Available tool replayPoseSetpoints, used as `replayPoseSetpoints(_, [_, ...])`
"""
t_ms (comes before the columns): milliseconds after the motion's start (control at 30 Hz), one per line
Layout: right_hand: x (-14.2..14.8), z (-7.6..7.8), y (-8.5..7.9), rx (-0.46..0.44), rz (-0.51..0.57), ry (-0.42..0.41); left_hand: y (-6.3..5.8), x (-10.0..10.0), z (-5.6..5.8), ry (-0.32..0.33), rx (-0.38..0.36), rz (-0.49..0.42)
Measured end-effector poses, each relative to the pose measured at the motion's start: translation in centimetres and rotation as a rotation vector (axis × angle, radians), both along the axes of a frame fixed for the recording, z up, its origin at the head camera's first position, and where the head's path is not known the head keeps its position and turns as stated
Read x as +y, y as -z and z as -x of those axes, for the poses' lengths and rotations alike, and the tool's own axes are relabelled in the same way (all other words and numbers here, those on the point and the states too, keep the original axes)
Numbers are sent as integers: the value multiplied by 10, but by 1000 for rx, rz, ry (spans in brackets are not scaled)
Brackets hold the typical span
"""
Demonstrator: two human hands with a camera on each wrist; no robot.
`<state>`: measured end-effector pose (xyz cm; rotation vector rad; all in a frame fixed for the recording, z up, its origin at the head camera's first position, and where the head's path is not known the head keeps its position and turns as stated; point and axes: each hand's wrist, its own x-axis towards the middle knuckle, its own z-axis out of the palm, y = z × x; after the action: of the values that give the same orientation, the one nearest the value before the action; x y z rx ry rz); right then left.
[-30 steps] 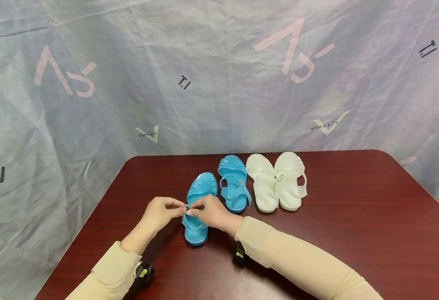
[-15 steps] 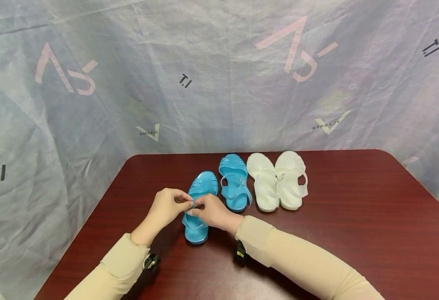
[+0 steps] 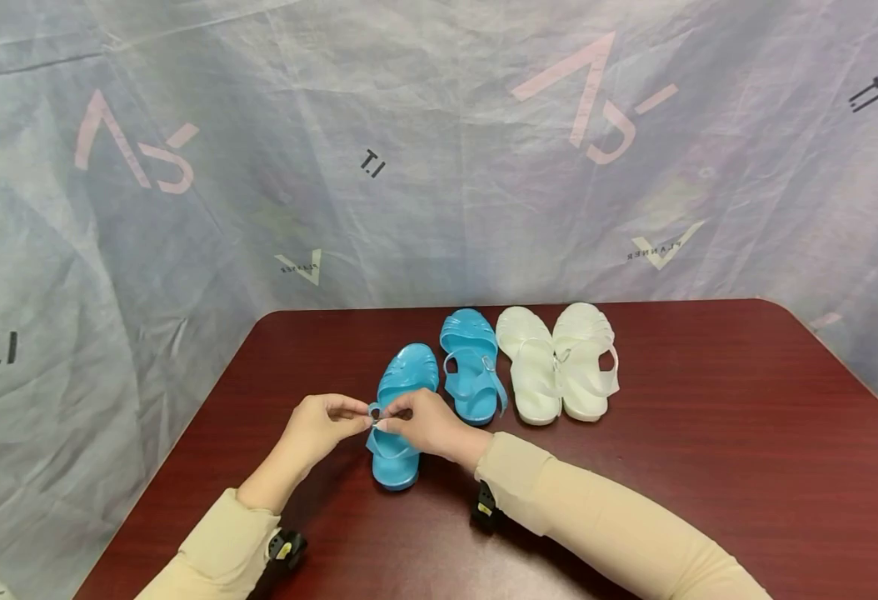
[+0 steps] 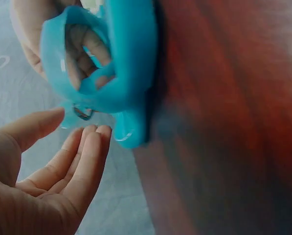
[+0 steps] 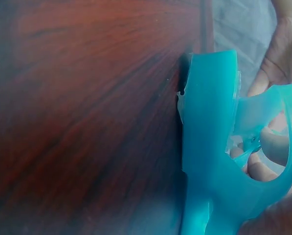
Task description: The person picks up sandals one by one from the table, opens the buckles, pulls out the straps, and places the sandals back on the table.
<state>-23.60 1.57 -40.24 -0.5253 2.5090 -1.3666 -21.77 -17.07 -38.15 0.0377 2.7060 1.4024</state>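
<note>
A blue jelly sandal (image 3: pixel 394 472) stands on the table between both hands, its strap raised into a loop. In the left wrist view, a metal buckle (image 4: pixel 82 112) sits on the strap (image 4: pixel 55 56). My left hand (image 3: pixel 319 429) is at the strap's left side. Its thumb and straight fingers stand apart, the tips close to the buckle and a pale strap end (image 4: pixel 67 116). From the right, my right hand (image 3: pixel 427 423) pinches the strap beside the buckle. In the right wrist view, its fingers (image 5: pixel 275 145) show through the strap opening, partly hidden.
A second blue sandal (image 3: pixel 472 408) lies close behind on the right, its strap end hanging loose. Right of it, two white sandals (image 3: pixel 536 407) lie side by side. The dark red table (image 3: pixel 694 467) ends at a grey printed cloth (image 3: pixel 439 150).
My left hand has moved right to the strap and then back left, uncovering the strap loop. My right hand has stayed at the buckle. The sandals have not moved.
</note>
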Motion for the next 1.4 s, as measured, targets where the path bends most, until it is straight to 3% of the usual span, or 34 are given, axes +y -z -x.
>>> replayPoseSetpoints(133, [1, 0, 0, -2, 3, 4, 6, -1, 1, -8, -2, -10])
replayPoseSetpoints(267, [0, -1, 0, -3, 9, -5, 7, 0, 1, -2, 41, 19])
replayPoseSetpoints(367, [0, -1, -1, 4, 9, -15, 5, 3, 2, 1, 89, 59])
replayPoseSetpoints(533, [-1, 0, -3, 15, 15, -27, -5, 5, 5, 0, 140, 49])
replayPoseSetpoints(700, [0, 1, -3, -16, 35, -22, -12, -2, 4, -4, 91, 62])
replayPoseSetpoints(800, [2, 3, -3, -66, 61, -13, -12, -7, 3, -32, 54, 64])
replayPoseSetpoints(967, [5, 7, -4, -116, 112, -6, -8, -8, 2, -4, 19, 32])
replayPoseSetpoints(1200, [6, 7, -5, -80, 102, -40, 3, -2, 0, 97, -12, -61])
replayPoseSetpoints(1400, [8, 8, -7, -23, 33, -53, 7, 3, 3, 115, -18, -82])
